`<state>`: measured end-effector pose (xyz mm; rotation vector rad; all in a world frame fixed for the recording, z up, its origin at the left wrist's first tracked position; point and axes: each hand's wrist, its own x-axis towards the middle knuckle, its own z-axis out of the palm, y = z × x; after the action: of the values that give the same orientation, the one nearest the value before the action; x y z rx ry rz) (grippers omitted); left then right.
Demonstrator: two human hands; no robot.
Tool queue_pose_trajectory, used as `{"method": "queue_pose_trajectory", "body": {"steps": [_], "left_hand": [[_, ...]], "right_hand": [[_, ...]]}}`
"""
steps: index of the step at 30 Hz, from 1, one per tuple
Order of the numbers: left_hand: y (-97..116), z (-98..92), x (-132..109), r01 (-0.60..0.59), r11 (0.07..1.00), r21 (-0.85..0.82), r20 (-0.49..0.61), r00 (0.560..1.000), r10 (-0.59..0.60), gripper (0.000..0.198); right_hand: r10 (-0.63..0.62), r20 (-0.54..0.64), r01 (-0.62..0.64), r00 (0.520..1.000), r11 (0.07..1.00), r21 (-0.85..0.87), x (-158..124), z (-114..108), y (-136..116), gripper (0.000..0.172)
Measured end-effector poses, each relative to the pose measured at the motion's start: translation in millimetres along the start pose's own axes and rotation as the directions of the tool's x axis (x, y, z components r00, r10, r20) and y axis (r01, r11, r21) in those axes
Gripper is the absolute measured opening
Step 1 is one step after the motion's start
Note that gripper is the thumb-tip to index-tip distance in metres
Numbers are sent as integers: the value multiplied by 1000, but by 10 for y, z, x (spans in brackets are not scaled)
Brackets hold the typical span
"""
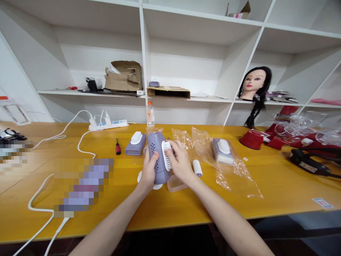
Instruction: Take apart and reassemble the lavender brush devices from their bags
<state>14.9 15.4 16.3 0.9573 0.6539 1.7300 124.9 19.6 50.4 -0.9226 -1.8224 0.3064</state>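
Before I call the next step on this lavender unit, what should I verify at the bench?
1. Left hand and right hand both on the perforated lavender body: ok.
2. White comb piece seated on the body: cannot tell, the right hand covers part of it.
3. Red-handled screwdriver on the table left of the hands: ok.
4. Translucent tray clear of the body's lower end: cannot tell.
5. Second lavender unit off its clear plastic bag: not ok, it lies on the bag.
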Motion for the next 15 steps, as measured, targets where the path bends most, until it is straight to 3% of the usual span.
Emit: {"method": "queue_pose_trajectory", "body": {"steps": [5, 11, 15], "left_hand": [[-8, 17, -22, 99, 989, -106, -13, 995, -101, 48], [11, -21, -29, 48, 989, -142, -74, 996, -59, 44], [-6, -23, -58, 63, 989, -136, -47, 996, -70, 46]], "right_hand": [[115, -144, -121, 983, 992, -32, -33, 39, -38, 29], [78, 52, -58, 996, 950, -308, -136, 34, -189, 42], [41, 36, -23, 999, 907, -421, -141, 46, -197, 43]]}}
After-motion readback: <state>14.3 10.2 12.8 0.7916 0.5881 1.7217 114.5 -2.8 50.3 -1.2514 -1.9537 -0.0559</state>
